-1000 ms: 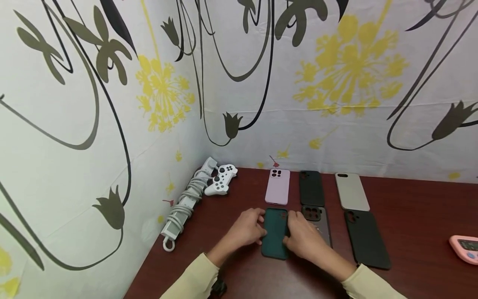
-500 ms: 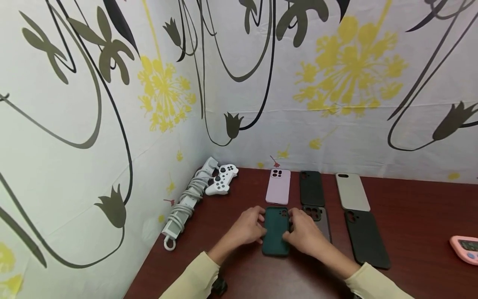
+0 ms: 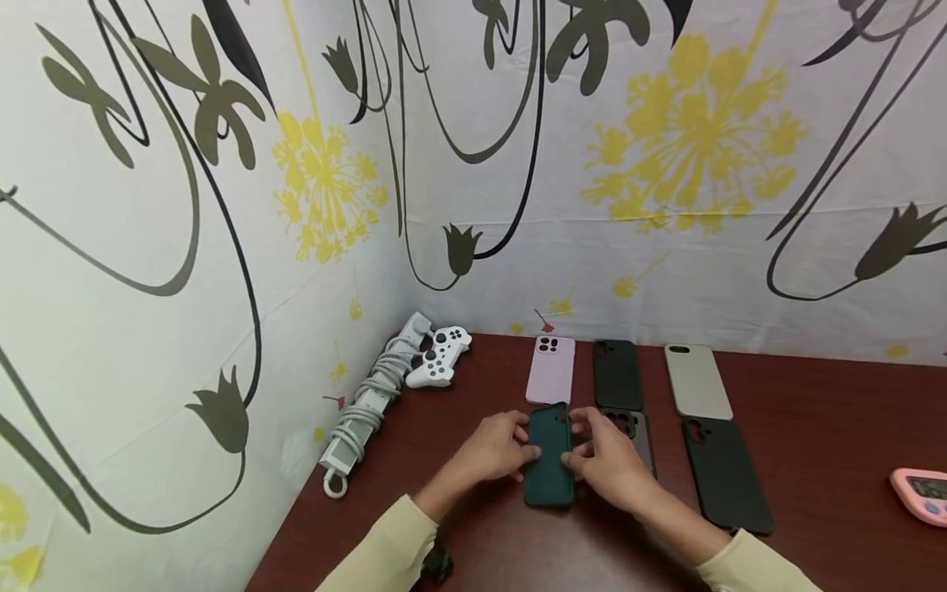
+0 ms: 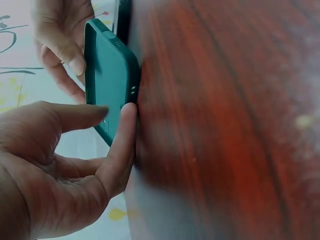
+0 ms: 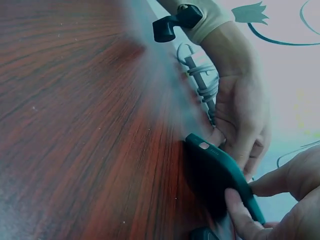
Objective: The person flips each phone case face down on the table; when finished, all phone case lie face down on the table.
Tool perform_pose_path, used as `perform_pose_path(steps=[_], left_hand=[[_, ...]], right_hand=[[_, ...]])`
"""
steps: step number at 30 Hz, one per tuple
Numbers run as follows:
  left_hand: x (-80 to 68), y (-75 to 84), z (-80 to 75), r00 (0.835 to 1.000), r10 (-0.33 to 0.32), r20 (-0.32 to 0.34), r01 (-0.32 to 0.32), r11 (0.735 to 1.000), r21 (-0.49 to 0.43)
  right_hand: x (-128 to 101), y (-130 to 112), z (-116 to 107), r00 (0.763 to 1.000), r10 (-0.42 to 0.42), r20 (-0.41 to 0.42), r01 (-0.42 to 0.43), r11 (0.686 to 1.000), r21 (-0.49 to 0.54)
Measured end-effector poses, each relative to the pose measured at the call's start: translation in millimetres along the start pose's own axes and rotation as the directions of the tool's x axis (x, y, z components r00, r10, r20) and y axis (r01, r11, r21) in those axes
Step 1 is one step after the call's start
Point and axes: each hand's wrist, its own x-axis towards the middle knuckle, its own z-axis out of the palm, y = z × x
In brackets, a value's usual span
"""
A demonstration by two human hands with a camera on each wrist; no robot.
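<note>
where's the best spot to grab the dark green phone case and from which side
Take the dark green case by its two long edges, one hand from each side, as the left hand and right hand do now. It is thin, flat and rests on the table, so fingertips probably need to hook under a side edge; the grey case close on its right leaves the left side freer.

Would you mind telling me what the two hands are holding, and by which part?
Both hands hold the dark green phone case by its long side edges: the left hand on its left edge, the right hand on its right edge.
</note>
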Motion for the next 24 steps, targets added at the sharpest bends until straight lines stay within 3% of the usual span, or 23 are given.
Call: perform_pose_path(steps=[9, 16, 24], left_hand=[[7.8, 7.7, -4.3, 0.998, -0.05, 0.029, 0.051, 0.998, -0.025], [14.7, 20.4, -6.5, 0.996, -0.07, 0.047, 0.069, 0.997, 0.016], [14.6, 27.3, -8.9, 0.992, -0.085, 0.092, 0.085, 0.996, -0.002]], right_hand=[[-3, 4, -4, 1.0, 0.006, 0.025, -0.009, 0.992, 0.126], [-5, -1, -6, 1.0, 0.007, 0.017, -0.009, 0.994, 0.11], [-8, -6, -4, 1.0, 0.01, 0.003, -0.01, 0.996, 0.086]])
